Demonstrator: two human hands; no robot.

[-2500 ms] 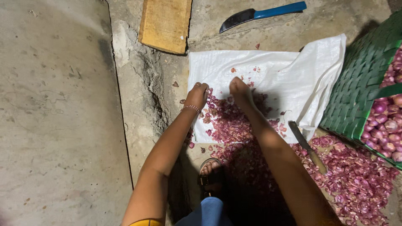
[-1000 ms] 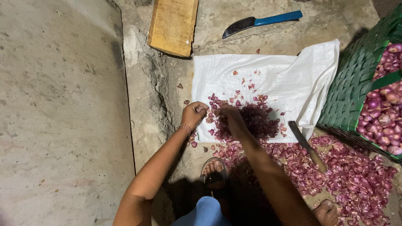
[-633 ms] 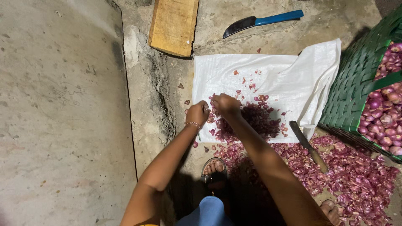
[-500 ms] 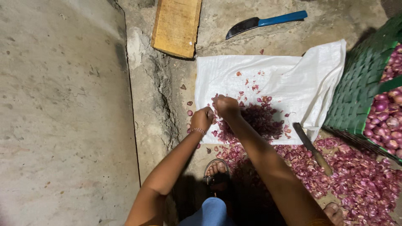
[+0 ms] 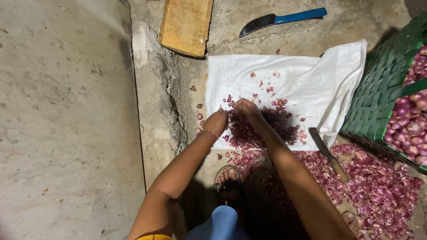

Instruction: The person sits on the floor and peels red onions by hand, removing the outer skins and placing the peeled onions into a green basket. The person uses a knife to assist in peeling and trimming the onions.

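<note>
Your left hand (image 5: 216, 121) and right hand (image 5: 243, 108), grips curled shut among purple onion skins (image 5: 267, 126), meet over the white sack (image 5: 307, 84) on the concrete floor (image 5: 66, 111).

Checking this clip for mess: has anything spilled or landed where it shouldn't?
Yes. Purple onion skins spread off the white sack onto bare concrete floor, half burying a wooden-handled knife there.

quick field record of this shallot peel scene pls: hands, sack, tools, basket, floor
left hand: closed, on the peel heap at the sack's near edge
right hand: closed, in the shallot peels
white woven sack: flat on the concrete floor
knives: blue-handled knife beyond the sack; wooden-handled knife on peels
green woven basket: holds shallots
wooden board: beyond the sack
</note>
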